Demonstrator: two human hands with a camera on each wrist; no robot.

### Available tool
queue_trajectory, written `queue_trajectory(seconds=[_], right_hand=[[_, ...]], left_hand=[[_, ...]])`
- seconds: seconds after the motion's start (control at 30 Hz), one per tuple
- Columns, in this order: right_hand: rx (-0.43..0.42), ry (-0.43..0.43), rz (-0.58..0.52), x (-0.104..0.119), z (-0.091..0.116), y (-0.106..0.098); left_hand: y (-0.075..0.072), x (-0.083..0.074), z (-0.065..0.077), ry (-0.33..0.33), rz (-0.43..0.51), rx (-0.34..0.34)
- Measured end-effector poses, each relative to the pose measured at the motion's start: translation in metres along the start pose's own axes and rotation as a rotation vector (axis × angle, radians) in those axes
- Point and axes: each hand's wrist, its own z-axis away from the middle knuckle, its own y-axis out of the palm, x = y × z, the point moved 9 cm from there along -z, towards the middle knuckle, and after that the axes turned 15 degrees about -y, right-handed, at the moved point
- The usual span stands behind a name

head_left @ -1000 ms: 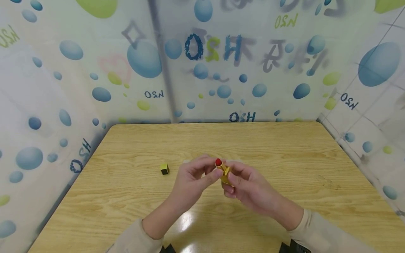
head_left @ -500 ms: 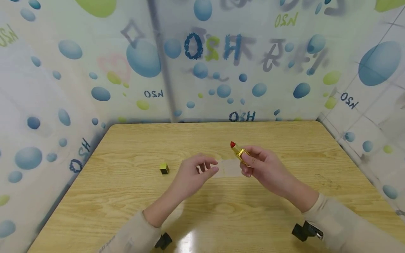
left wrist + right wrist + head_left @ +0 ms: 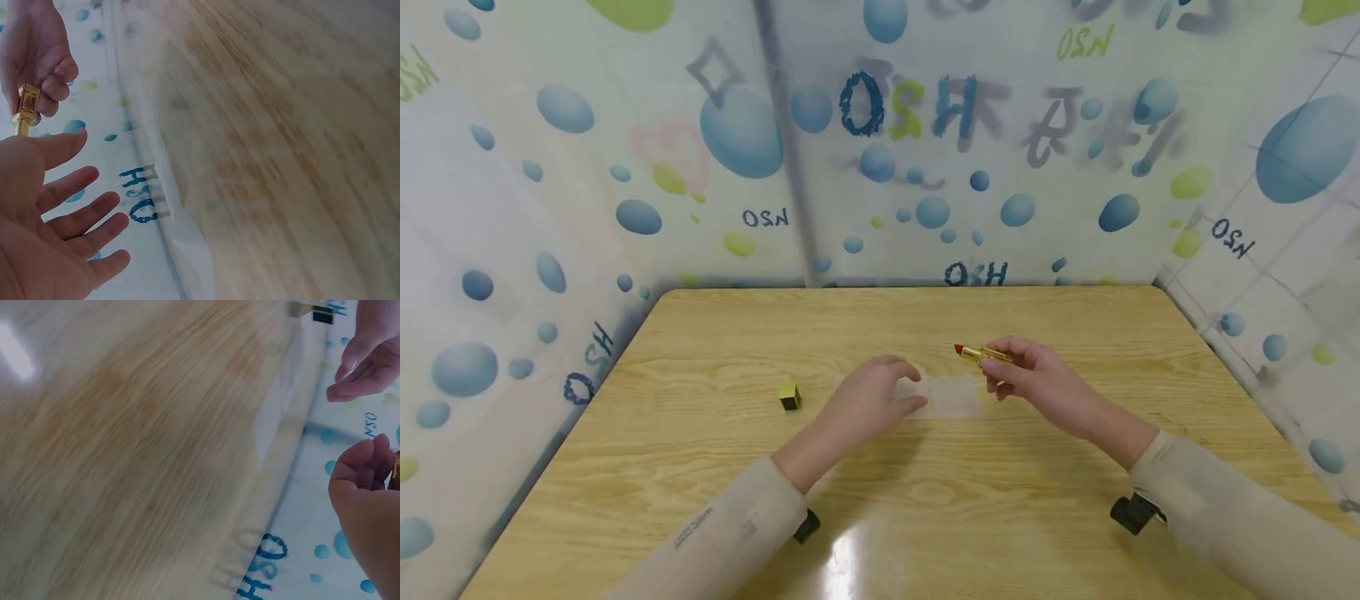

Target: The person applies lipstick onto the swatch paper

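Observation:
A gold lipstick (image 3: 973,354) with its red tip out is pinched between the thumb and fingers of my right hand (image 3: 1037,379). It points left, held above the table. My left hand (image 3: 872,392) hovers to its left with relaxed, parted fingers and holds nothing. In the left wrist view the left hand (image 3: 56,206) has its fingers spread, and the gold lipstick case (image 3: 26,106) shows in the other hand behind it. Only a sliver of the lipstick (image 3: 395,472) shows at the edge of the right wrist view.
A small black cap with a yellow-gold top (image 3: 789,397) stands on the wooden table (image 3: 737,492), left of my left hand. A pale, flat, see-through sheet (image 3: 953,397) lies on the table below the hands. Patterned curtains (image 3: 880,167) surround the table on the far side and both sides.
Both hands were together at the lipstick; they have since parted. My right hand carried the lipstick up and to the right and turned its tip leftward. The left hand let go.

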Motion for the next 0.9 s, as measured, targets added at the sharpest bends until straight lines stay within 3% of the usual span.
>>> queue_trajectory(seconds=[0.2, 0.6, 0.9], right_hand=[[0.039, -0.020, 0.204, -0.022, -0.009, -0.006], [0.087, -0.023, 0.359, -0.052, -0.018, 0.001], [0.089, -0.080, 0.465, -0.056, -0.017, 0.002]], left_hand=[[0.013, -0.005, -0.013, 0.046, -0.131, 0.016], [0.031, -0.009, -0.028, 0.106, -0.275, 0.015], [0.040, -0.006, -0.033, 0.053, -0.292, 0.070]])
